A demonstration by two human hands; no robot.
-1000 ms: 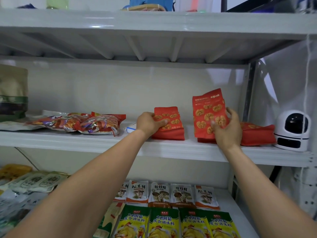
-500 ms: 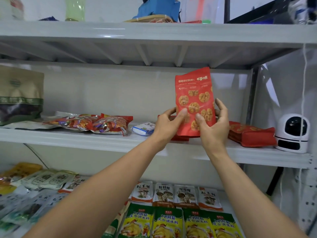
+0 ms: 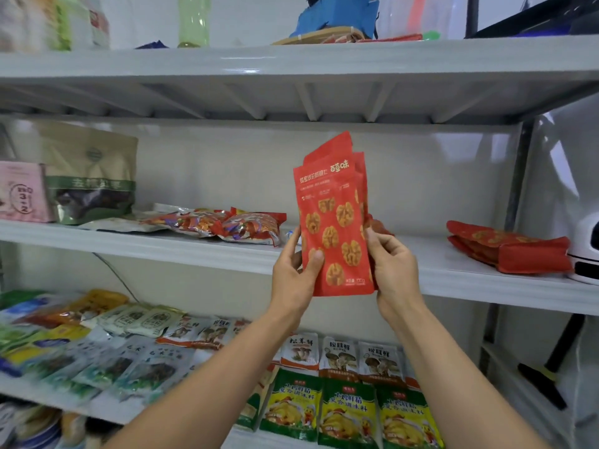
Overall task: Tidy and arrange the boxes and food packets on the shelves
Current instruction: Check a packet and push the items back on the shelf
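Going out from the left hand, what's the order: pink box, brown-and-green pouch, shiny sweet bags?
1. The shiny sweet bags, just left of the left hand.
2. The brown-and-green pouch, farther left.
3. The pink box, at the left edge.

Two slender bare forearms (image 3: 227, 367), bare left hand (image 3: 293, 280) and bare right hand (image 3: 393, 273).

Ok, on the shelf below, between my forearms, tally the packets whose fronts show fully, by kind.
White and orange mushroom-picture sachets: 3
Green and yellow chicken-picture seasoning packets: 3
Total: 6
Left out: packets half hidden by the forearms, and the red walnut packets you hold.
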